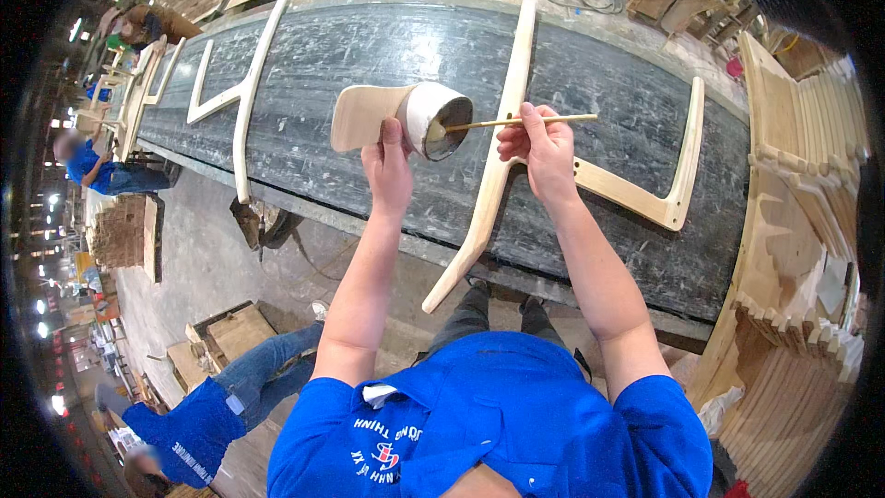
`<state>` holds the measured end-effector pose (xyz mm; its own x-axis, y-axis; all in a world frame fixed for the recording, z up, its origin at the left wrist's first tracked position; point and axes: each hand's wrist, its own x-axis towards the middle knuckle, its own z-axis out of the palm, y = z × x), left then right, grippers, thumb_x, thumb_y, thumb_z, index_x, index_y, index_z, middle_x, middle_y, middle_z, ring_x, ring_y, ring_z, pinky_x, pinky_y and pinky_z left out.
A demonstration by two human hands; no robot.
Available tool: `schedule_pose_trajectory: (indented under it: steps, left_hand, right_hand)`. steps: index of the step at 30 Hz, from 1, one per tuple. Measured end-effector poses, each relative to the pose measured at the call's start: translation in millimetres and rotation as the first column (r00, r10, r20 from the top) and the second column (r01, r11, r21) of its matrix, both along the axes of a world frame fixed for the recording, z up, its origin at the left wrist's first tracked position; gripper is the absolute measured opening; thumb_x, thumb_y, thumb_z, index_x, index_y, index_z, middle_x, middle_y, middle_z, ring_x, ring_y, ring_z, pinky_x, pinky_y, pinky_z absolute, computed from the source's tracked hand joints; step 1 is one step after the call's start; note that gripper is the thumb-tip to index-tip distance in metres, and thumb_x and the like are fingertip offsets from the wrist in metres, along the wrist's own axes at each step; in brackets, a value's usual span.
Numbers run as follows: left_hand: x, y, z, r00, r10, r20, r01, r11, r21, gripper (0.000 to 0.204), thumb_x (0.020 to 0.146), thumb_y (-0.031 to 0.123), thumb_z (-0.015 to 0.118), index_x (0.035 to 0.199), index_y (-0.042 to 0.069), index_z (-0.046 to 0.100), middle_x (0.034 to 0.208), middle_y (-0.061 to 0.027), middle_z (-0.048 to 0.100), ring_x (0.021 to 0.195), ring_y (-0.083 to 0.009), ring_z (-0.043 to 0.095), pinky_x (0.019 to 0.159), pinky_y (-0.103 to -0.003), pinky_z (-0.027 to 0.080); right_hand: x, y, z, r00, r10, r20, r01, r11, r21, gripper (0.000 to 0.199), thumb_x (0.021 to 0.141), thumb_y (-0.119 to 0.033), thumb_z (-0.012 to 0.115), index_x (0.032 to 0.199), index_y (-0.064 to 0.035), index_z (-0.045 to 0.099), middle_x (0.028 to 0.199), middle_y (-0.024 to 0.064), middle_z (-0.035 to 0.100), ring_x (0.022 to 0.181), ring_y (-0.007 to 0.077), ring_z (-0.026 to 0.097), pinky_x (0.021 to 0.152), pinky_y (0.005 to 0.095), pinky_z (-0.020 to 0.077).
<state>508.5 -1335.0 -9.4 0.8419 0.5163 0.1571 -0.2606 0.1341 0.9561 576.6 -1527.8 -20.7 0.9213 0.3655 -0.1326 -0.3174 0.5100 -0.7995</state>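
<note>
1. I have the left hand (390, 166) closed, thumb against the flat, pale wooden piece (364, 115) beside the white, round-walled cup (422, 115); its other fingers are mostly hidden, so I cannot tell how they wrap.
2. The right hand (544, 152) pinches the thin, straw-coloured stick (572, 118) between thumb and forefinger, its remaining fingers loosely curled.
3. The cup is tilted above the table, mouth facing right, its inner wall stained dark; the stick's far-left end is inside it.
4. Under the right hand, the pale wooden right frame (491, 186) lies on the dark, scuffed table (332, 46). Its long bar and L-shaped arm appear already together, and small dark holes show in the arm.
5. The similar pale wooden left frame (244, 111) lies farther left, untouched.
6. What is done, I judge: the stick is in the cup. I can make out no fresh coating on either frame, so I read this as an early stage; how much is left I cannot tell.
</note>
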Motion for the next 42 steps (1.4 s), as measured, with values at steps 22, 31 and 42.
schedule_pose_trajectory:
  steps: [22,31,42]
  left_hand:
    - [63,-39,-82,0.973,-0.166,-0.157,0.048,0.818,-0.573,0.033,0.092,0.039,0.047,0.103,0.009,0.056,0.096,-0.0035,0.063,0.083,-0.0151,0.062,0.067,-0.035,0.053]
    - [55,-35,-80,0.978,-0.13,-0.164,0.039,0.884,-0.466,0.037,0.093,0.038,0.046,0.106,0.005,0.057,0.096,-0.0045,0.063,0.083,-0.0114,0.061,0.067,-0.028,0.052]
    - [43,-24,-64,0.993,-0.079,-0.089,0.046,0.944,-0.328,0.038,0.092,0.039,0.048,0.107,0.005,0.057,0.095,-0.0018,0.061,0.08,-0.0092,0.058,0.065,-0.025,0.048]
  right_hand:
    - [32,-24,-67,0.822,-0.318,-0.473,0.29,0.948,-0.133,0.028,0.083,-0.028,0.066,0.068,-0.0095,0.052,0.058,0.003,0.053,0.046,0.0089,0.05,0.041,0.023,0.0446]
    - [30,-25,-31,0.979,-0.133,0.157,0.179,0.923,-0.339,0.014,0.089,-0.015,0.056,0.082,-0.0025,0.053,0.072,0.0078,0.06,0.059,0.0119,0.059,0.055,0.025,0.0504]
    - [27,-14,-25,0.989,-0.125,-0.08,0.103,0.966,-0.238,0.017,0.091,-0.02,0.052,0.083,-0.0046,0.05,0.071,0.0108,0.06,0.057,0.0146,0.06,0.052,0.0279,0.0519]
